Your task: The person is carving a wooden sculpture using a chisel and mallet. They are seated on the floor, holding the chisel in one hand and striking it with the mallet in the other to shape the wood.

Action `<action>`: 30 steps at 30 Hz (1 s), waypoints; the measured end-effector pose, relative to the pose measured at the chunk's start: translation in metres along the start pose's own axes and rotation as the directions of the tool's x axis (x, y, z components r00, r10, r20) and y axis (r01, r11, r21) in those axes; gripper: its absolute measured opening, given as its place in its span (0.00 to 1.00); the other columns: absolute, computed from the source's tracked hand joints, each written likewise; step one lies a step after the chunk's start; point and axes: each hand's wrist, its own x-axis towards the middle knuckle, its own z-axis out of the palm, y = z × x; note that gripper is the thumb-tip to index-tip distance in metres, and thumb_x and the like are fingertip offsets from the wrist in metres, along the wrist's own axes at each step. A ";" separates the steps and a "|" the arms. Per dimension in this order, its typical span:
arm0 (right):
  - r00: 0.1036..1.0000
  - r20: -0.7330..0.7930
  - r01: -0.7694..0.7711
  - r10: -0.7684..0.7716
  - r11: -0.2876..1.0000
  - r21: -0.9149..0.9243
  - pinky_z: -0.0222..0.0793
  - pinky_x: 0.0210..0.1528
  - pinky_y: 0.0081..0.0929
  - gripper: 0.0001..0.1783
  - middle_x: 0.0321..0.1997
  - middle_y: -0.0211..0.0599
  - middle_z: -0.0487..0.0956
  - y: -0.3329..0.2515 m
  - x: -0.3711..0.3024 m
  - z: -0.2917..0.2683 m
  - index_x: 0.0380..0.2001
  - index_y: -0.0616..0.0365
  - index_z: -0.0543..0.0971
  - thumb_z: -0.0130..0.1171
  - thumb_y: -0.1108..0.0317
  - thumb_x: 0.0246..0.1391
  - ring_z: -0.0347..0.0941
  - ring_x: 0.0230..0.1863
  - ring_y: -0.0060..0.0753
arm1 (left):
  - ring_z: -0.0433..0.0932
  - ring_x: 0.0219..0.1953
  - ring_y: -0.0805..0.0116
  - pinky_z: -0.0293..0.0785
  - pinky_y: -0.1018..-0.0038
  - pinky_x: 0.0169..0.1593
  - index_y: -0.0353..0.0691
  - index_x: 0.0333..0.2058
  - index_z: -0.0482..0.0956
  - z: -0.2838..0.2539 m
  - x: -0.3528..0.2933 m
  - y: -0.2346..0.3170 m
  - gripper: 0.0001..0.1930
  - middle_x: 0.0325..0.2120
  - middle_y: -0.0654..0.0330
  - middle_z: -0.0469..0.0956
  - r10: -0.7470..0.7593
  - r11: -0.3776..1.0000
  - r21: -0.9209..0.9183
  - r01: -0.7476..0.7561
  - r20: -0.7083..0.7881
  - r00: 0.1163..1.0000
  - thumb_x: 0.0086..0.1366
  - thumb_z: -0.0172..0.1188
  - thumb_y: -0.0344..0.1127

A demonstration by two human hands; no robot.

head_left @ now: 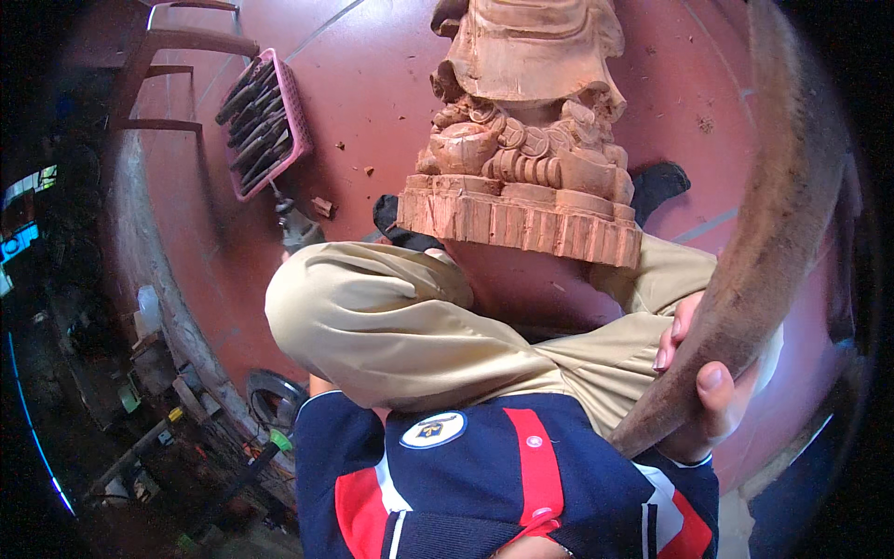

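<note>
A carved wooden statue (521,56) stands before my crossed legs, its top cut off by the view. Round pots, coins and drapery are carved above its ridged base (521,224). My right hand (712,396) is closed round the lower part of a long, curved brown wooden piece (768,214), which rises past the statue's right side. Beside my left knee is a grey tool (298,226) with a thin metal shaft. Only a sliver of my left hand (287,255) shows by that tool; the knee hides its fingers.
A pink plastic basket (300,140) of dark, slim tools lies at the far left beside a wooden chair (191,42). Wood chips (322,206) are scattered on the red tiled floor (363,93). Cluttered odds and ends and a black ring-shaped object (270,396) lie at left.
</note>
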 end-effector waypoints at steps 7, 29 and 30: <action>0.998 0.052 -0.028 0.037 0.987 -0.161 0.64 0.30 0.20 0.34 0.29 0.39 0.69 -0.001 0.002 0.004 0.43 0.65 0.60 0.62 0.69 0.29 0.68 0.27 0.26 | 0.73 0.34 0.53 0.67 0.63 0.39 0.34 0.39 0.67 -0.051 0.040 0.053 0.28 0.31 0.47 0.73 0.203 0.978 0.043 -0.205 0.045 0.978 0.43 0.63 0.46; 0.976 0.211 0.173 -0.059 0.799 -0.576 0.63 0.28 0.18 0.22 0.33 0.41 0.66 0.022 0.025 -0.050 0.39 0.66 0.61 0.52 0.62 0.45 0.64 0.27 0.26 | 0.65 0.45 0.53 0.63 0.62 0.46 0.40 0.45 0.63 0.032 -0.110 -0.132 0.33 0.43 0.53 0.67 -0.590 0.769 0.423 0.479 0.181 0.787 0.41 0.62 0.50; 0.983 0.151 0.170 -0.101 0.801 -0.574 0.63 0.28 0.19 0.21 0.34 0.41 0.67 0.023 0.019 -0.048 0.39 0.65 0.61 0.51 0.64 0.46 0.64 0.28 0.26 | 0.63 0.47 0.54 0.62 0.62 0.47 0.41 0.45 0.63 0.035 -0.111 -0.126 0.33 0.45 0.54 0.66 -0.499 0.807 0.418 0.418 0.103 0.861 0.41 0.62 0.50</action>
